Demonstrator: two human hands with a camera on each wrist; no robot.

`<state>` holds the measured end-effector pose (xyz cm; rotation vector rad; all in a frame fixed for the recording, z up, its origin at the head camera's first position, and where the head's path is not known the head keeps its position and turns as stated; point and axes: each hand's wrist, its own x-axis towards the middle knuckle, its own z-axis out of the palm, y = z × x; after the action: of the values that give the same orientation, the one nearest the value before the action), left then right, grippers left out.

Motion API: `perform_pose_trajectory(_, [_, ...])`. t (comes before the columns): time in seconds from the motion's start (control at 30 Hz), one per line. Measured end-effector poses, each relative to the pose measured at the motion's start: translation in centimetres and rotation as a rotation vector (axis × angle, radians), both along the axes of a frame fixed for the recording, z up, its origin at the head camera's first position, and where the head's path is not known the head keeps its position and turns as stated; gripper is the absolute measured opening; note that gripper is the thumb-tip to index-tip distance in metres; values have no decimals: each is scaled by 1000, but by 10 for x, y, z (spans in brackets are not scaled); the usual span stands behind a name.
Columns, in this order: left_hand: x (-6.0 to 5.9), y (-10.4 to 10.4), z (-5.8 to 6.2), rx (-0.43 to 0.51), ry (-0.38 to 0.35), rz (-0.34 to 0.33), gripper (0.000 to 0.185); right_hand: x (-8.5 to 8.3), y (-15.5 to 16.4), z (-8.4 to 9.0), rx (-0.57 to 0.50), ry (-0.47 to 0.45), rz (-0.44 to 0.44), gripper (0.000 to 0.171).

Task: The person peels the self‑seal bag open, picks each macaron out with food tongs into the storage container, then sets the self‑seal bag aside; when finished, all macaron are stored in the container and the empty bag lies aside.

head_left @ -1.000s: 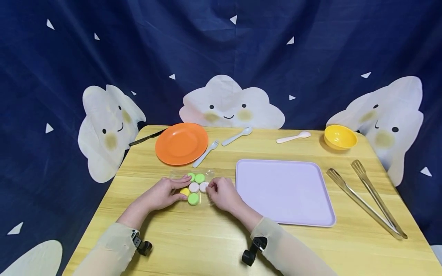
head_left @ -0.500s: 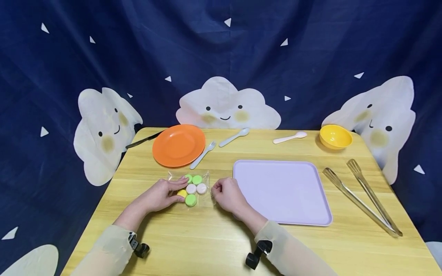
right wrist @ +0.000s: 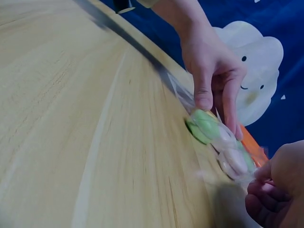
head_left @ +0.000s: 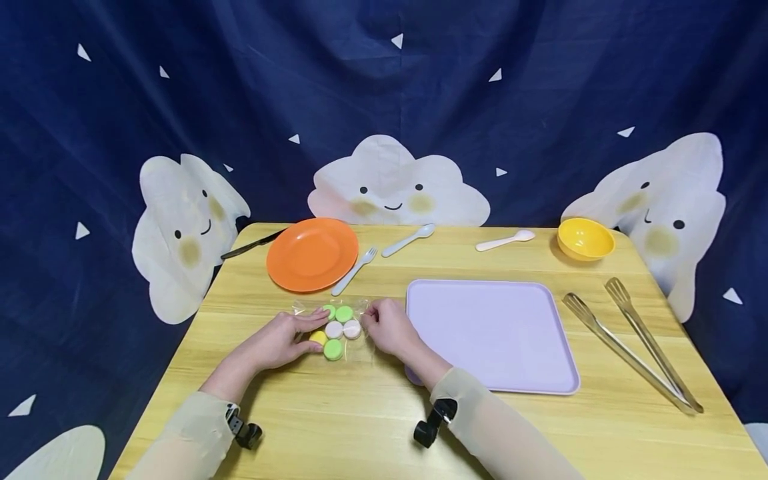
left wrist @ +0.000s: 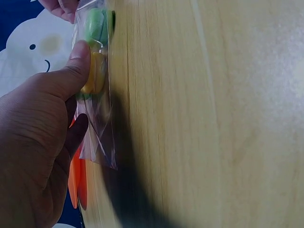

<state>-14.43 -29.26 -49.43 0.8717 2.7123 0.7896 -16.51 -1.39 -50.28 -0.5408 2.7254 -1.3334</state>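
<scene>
Lying flat on the table [head_left: 336,413] toward its left side, the clear bag [head_left: 333,328] of round sweets [head_left: 333,329] sat between the orange plate [head_left: 313,253] at the far edge and the person's near edge, just left of the lilac tray [head_left: 498,333]. Its long axis ran roughly from far edge to near edge; which end was the mouth could not be told. The left hand [head_left: 281,340] pinched the bag's left side, thumb pressed on the yellow sweet [left wrist: 95,71]. The right hand [head_left: 387,327] had its fingers curled at the bag's right edge, apparently pinching the plastic. Compared with half a second before, the right hand had closed in against the bag; the bag itself stayed put.
</scene>
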Motion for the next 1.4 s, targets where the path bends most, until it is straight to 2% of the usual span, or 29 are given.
perform_pose_trajectory(0.13, [-1, 0, -2, 4, 28, -18, 66, 1, 6, 1, -8, 11, -53, 23])
perform_pose_trajectory(0.27, [-2, 0, -3, -2, 20, -10, 67, 3, 10, 1, -12, 22, -122, 28])
perform_pose_trajectory(0.4, [-2, 1, -2, -6, 5, 4, 66, 3, 14, 0, -3, 44, -130, 28])
perform_pose_trajectory(0.57, [-3, 0, -2, -2, 6, 0, 66, 3, 20, 0, 45, 143, -51, 4])
perform_pose_trajectory(0.7, [-3, -1, -3, 2, 3, -3, 66, 5, 26, -1, 150, 297, 29, 36])
perform_pose_trajectory(0.8, [-3, -1, -3, -1, 6, -4, 66, 7, 32, -1, 252, 394, 118, 43])
perform_pose_trajectory(0.87, [-2, 0, -3, -3, 11, -4, 65, 9, 35, -1, 314, 424, 191, 42])
perform_pose_trajectory(0.97, [0, 0, -2, -3, 22, 1, 65, 12, 38, -1, 404, 423, 301, 48])
perform_pose_trajectory(1.07, [3, 1, -1, -2, 40, -3, 65, 14, 40, -2, 480, 394, 372, 59])
perform_pose_trajectory(1.23, [6, 3, 5, -44, 75, -16, 65, 15, 42, -3, 550, 372, 407, 70])
perform_pose_trajectory(1.4, [8, 0, 13, -95, 54, 17, 67, 15, 44, -2, 569, 352, 416, 71])
